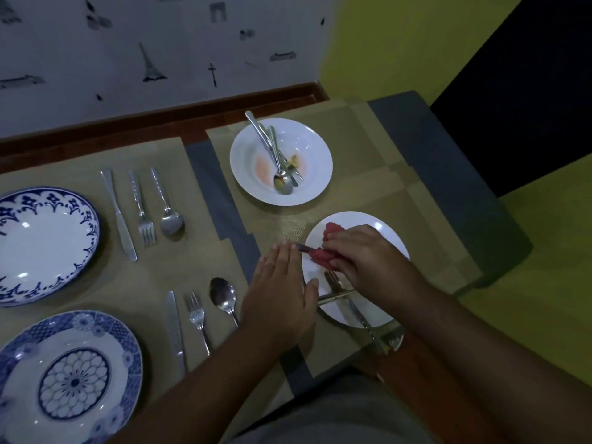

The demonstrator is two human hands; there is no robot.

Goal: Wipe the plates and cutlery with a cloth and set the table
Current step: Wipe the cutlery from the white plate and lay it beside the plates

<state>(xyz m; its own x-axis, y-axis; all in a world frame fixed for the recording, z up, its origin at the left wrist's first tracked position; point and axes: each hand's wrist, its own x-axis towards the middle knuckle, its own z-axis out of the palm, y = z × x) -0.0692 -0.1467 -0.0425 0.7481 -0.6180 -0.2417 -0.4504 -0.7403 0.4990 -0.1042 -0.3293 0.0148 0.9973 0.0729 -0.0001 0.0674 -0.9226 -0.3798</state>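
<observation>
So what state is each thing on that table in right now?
Cloth: bunched in right hand, round a utensil.
Left hand: fingers straight, at that utensil's end.
Near white plate: fork crossed with another piece on it.
Far white plate: soiled, spoon inside.
Blue plates: look clean, cutlery laid beside each.

Glossy white plate (381,233), shiny metal spoon (223,296), woven placemat (368,193).
</observation>
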